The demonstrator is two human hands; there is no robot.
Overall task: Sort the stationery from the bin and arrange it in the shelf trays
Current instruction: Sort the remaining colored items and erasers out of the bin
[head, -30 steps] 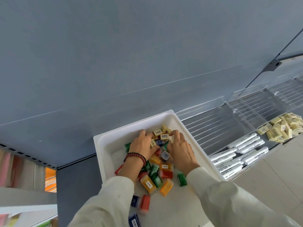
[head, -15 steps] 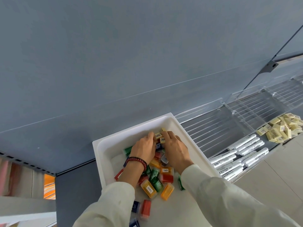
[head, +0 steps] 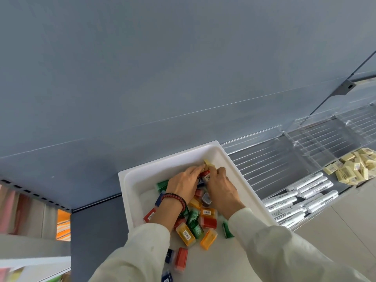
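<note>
There is a single view, from a wide-angle camera on the person's head, facing forward and steeply down over both sleeved forearms, which enter from the bottom edge and meet at the far end of the white bin (head: 130, 192) close below the lens. The bin fills the lower middle of the frame, while the grey back panel (head: 162, 78) of the shelf takes up the whole upper half, its lines bent by the lens. The clear shelf trays (head: 284, 155) run off toward the right edge, farther away than the bin and seen at a slant.
</note>
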